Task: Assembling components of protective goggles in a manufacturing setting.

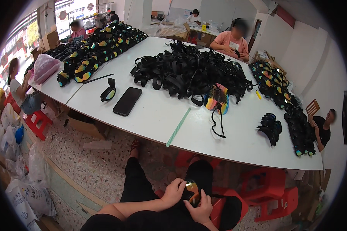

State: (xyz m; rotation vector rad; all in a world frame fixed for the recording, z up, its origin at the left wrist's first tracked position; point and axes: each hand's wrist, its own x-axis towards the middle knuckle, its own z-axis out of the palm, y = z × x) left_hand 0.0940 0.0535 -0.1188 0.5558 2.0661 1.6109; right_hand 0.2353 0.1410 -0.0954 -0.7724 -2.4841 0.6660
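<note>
Over my lap, a pair of goggles (192,191) with an orange-gold mirrored lens is held between both hands. My left hand (174,191) grips its upper left side, fingers bent against the edge. From the lower right, my right hand (200,207) closes on it with thumb and fingers. Ahead on the white table (154,117) lie a stack of colourful mirrored lenses (216,101), a black goggle frame (218,125) and a green strip (178,127). Behind them rises a big heap of black goggle frames and straps (189,69).
A black phone (127,101) and another pair of goggles (108,91) lie left of centre. Stacked black pieces (270,128) sit at the right. Rows of finished-looking goggles (92,54) line the far left. Red stools (264,186) stand by my right. Several people work around the table.
</note>
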